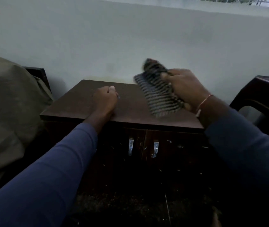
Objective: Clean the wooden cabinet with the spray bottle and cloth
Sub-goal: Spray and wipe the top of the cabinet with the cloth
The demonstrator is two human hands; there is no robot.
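A low dark wooden cabinet (127, 108) stands against the pale wall, with two doors and two metal handles (130, 147) on its front. My right hand (184, 89) grips a dark striped cloth (158, 95) above the right part of the cabinet top; the cloth is blurred and hangs down to the surface. My left hand (105, 99) rests on the left part of the top with its fingers curled under and the thumb up. No spray bottle is in view.
A bulky olive-covered shape (10, 102) lies left of the cabinet. A dark wooden piece of furniture (261, 95) stands to the right. The cabinet doors carry pale scuffs, and the floor below is dark.
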